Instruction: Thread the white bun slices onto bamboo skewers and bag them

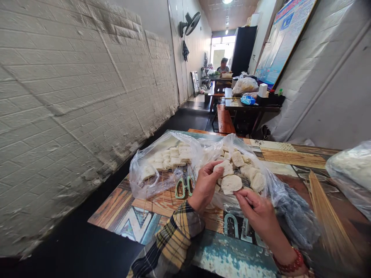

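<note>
My left hand point(204, 185) grips a pale, spongy piece of what looks like tofu point(224, 168), with the thumb resting on its face. Just below it is a second tofu piece point(232, 184). My right hand point(256, 208) pinches the lower right corner of this second piece between thumb and fingers; whether a skewer is in that pinch is hidden. More loose pieces point(256, 179) fill the open clear plastic bag point(268, 173) behind my hands. To the left, another clear bag point(137, 172) holds rows of pieces point(171, 157), several with thin skewers sticking out.
Green-handled scissors point(180, 188) lie left of my left hand. A bundle of thin bamboo skewers point(327, 212) rests on the patterned table point(232, 251) at right, beside a bulging plastic bag point(352, 173). Farther back, a person point(223, 67) sits behind other tables.
</note>
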{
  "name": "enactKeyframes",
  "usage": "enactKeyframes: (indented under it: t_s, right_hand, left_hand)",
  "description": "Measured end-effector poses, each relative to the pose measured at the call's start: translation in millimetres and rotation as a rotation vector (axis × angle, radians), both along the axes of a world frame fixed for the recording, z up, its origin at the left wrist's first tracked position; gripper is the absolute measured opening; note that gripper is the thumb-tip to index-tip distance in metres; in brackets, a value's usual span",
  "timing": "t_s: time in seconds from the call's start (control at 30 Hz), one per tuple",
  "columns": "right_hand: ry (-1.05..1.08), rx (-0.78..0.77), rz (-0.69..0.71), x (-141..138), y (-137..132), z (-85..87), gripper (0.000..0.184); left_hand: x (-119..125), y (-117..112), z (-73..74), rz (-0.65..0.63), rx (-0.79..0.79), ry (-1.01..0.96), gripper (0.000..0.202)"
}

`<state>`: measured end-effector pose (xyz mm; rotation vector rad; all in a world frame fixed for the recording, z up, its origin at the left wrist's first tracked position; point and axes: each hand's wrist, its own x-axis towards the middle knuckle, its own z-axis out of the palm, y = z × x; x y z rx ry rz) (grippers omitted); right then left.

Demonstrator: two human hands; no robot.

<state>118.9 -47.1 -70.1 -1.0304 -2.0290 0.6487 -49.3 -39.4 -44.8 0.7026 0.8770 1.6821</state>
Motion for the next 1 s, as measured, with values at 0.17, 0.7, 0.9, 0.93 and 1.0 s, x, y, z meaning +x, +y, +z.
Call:
enactKeyframes:
  t_s: [0.17,0.7,0.9,0.93,1.0]
  right_hand:
    - [0.03,0.004,-0.024,-1.2,0.3,2.4,0.034]
    - [0.038,-0.027,-0.029,-3.9,-2.9,5.3,0.036]
    - [0.052,-0.11,0.022,-0.1,0.8,4.3,0.032]
    - [0.049,-0.125,0.043,1.1,1.7,3.6,0.03]
    - [0.038,-0.142,0.075,3.6,3.2,1.9,0.029]
  left_hand:
    - [3.1,0.4,-2.1,-0.011,0.016,-0.005,0.034]
    - [0.5,-4.6,7.3,-0.146,0.029,-0.228,0.04]
    - [-2.5,-5.6,6.4,-0.126,0.036,-0.204,0.039]
    - [-3.8,-6.0,6.6,-0.115,0.037,-0.189,0.039]
    - [-6.3,-7.0,7.3,-0.076,0.045,-0.154,0.04]
